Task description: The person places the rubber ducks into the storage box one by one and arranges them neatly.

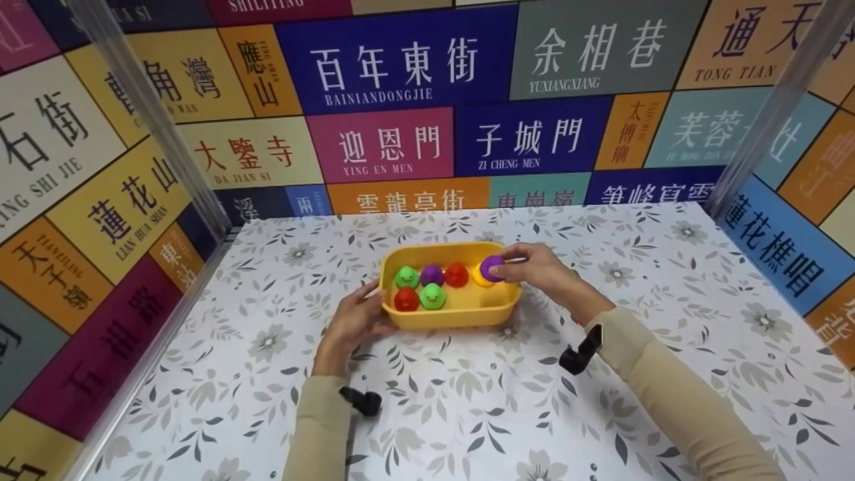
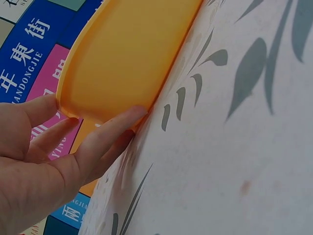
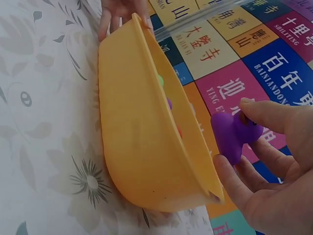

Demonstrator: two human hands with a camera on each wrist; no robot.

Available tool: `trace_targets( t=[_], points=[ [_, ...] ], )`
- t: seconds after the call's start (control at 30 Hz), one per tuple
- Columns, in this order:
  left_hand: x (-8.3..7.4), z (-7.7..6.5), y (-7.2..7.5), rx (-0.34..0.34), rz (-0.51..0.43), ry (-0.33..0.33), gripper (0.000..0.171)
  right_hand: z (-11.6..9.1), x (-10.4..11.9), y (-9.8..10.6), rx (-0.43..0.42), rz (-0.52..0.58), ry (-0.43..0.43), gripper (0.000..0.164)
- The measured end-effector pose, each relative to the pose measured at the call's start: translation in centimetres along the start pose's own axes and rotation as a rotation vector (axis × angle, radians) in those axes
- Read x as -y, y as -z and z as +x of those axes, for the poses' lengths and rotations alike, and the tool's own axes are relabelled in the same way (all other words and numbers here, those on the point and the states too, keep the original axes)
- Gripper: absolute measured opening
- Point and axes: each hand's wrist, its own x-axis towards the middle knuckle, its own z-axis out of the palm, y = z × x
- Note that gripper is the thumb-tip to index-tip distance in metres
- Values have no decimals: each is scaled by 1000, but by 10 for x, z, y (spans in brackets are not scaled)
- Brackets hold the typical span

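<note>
A yellow plastic tub [image 1: 454, 319] sits on the table with several small toy ducks inside. Among them are a green duck [image 1: 433, 296], a red duck [image 1: 457, 274] and a purple duck [image 1: 431, 275]. My left hand [image 1: 354, 317] holds the tub's left end, fingers and thumb spread around its outer wall; the left wrist view shows this hand [image 2: 63, 156] against the tub's wall. Above the tub's right end, my right hand [image 1: 538, 268] pinches another purple duck [image 3: 234, 134] between thumb and fingertips. Partly hidden behind it in the head view is a yellow duck [image 1: 481, 278].
The table [image 1: 427, 407] wears a white cloth printed with grey flowers and leaves. Behind it stands a wall [image 1: 394, 60] of coloured sign panels. Clear upright posts mark the left and right back corners. Each wrist carries a small black camera [image 1: 364, 402].
</note>
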Motion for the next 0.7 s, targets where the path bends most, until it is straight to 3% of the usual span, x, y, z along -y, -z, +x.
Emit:
trace_targets(
  t=[0.23, 0.47, 0.7],
  points=[
    [2, 1, 1, 13, -21, -11, 53, 11, 3, -18, 3, -18, -30, 50],
    [1, 0, 0, 24, -36, -37, 54, 19, 3, -37, 43, -58, 43, 41],
    [1, 1, 0, 13, -27, -31, 53, 25, 2, -53, 24, -52, 25, 34]
  ],
)
